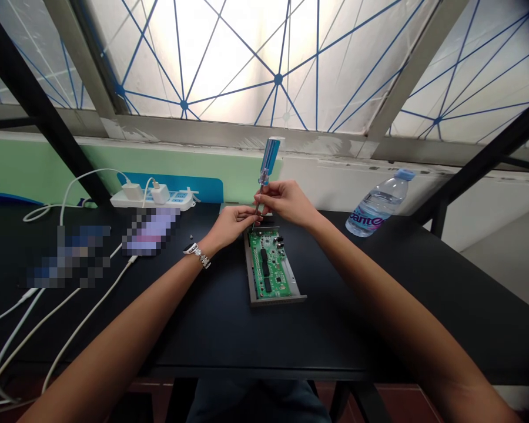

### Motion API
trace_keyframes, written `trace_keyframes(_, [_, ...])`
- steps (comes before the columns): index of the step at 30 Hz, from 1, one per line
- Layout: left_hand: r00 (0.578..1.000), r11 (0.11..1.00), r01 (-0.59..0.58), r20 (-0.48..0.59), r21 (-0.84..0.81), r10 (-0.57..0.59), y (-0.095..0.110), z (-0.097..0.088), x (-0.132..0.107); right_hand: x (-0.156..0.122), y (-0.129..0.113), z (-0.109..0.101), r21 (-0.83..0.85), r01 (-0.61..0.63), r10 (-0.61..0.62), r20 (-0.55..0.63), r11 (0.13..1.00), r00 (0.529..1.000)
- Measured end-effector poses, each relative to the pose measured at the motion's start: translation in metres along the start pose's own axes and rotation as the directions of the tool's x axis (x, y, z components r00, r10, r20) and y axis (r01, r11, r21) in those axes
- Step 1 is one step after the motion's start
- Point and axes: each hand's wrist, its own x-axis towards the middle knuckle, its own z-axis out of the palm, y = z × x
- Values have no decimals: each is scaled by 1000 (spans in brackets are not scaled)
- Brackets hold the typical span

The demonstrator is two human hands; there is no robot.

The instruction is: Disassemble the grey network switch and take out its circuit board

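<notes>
Blue: one screwdriver [271, 155]; green: one board [271, 267].

This is a makeshift electronics repair bench set by a window, more workshop than office. A bare green board [271, 264] lies in an opened metal case [277, 299] on a black worktop [379, 305]. A blue-handled screwdriver [268, 167] stands upright over the board's far end. Left of the board, at the back edge, a white power strip [154, 198] carries two chargers, and white cables [70, 320] trail away from it. Right of the board lies a water bottle [377, 208]. Behind the board, past a green and white ledge [35, 170], rises a frosted window [229, 53] crossed by blue lines. Black frame posts [35, 100] slant up on both sides.
</notes>
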Motion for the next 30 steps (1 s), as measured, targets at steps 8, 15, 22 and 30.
trace_keyframes(8, [999, 1000, -31, -17, -6, 31, -3, 2, -1, -1, -4, 5, 46, -29, 25, 71, 999, 997])
trace_keyframes(15, [994, 994, -94, 53, 54, 91, -5, 2, -1, -3, -8, 11, 104, -81, 71, 98, 991, 993])
trace_keyframes(22, [996, 993, -78, -29, 84, 81, -1, 8, -4, -3, -5, 11, -57, -38, 33, -86, 998, 996])
trace_keyframes(30, [992, 997, -55, -112, 55, 60, 0, 8, -4, -1, -3, 7, 42, -40, 39, 12, 998, 999])
